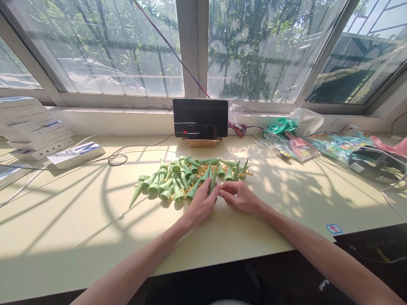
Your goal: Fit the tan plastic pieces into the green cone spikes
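A green plastic cone-shaped spike (213, 181) points upward in my left hand (202, 200), whose fingers are wrapped round its lower part. Just to its right, my right hand (241, 196) is closed in a pinch. A small tan piece (221, 191) shows at its fingertips, close to the left fingers; its exact kind is too small to make out. Behind both hands lies a pile of similar green spikes (178, 192), some upright and others on their sides. Short tan pegs (203, 170) are scattered among them.
A dark tablet (200, 110) and a phone (202, 132) lean on a wooden stand (202, 144) at the back. White boxes (34, 123) stack up at left. Plastic bags (300, 146) and a black device (375, 164) lie at right. A cable (117, 160) crosses the table's left side.
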### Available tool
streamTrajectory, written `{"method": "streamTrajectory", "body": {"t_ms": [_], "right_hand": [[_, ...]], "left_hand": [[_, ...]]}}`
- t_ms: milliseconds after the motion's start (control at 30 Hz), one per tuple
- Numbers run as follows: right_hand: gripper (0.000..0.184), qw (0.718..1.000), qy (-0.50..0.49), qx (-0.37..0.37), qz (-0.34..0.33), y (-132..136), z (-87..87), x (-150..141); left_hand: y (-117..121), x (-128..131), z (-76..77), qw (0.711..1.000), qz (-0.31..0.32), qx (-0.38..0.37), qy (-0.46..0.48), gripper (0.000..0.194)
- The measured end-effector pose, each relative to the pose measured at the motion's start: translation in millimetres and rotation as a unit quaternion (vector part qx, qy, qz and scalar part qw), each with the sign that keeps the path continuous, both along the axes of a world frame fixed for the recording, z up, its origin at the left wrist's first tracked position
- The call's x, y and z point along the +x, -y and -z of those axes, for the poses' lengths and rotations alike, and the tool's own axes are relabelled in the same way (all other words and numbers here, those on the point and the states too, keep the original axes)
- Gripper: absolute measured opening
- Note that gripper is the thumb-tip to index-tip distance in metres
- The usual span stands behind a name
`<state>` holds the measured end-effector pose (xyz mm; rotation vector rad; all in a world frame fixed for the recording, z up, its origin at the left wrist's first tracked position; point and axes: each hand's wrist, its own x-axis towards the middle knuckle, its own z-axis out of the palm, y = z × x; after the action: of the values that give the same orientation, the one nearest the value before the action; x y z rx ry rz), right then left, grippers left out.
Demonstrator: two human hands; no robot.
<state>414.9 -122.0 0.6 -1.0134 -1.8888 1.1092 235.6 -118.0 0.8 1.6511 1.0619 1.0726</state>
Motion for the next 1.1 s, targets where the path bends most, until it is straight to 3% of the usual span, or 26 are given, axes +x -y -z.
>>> {"method": "streamTrajectory", "body": {"t_ms": [133, 800, 1000, 1100], "right_hand": [[0.036, 1.000, -0.017, -0.017, -0.007, 0.1, 0.7, 0.2], [0.037, 0.999, -0.032, -0.034, -0.026, -1.7, 6.9, 2.2], [0.035, 0.999, 0.020, 0.045, 0.015, -2.8, 4.7, 4.9], [0.033, 0.994, -0.005, 0.086, 0.062, -3.6, 1.8, 5.9]], "left_hand": [[-2.5, -1.2, 3.8, 0.999, 0.046, -0.018, -0.017, 0.026], [-1.6, -1.4, 1.8, 0.998, 0.051, -0.003, -0.036, 0.028], [-2.7, -0.1, 2.5, 0.998, 0.043, 0.010, -0.035, 0.032], [-2.7, 0.1, 1.2, 0.999, 0.037, 0.005, -0.031, 0.033]]}}
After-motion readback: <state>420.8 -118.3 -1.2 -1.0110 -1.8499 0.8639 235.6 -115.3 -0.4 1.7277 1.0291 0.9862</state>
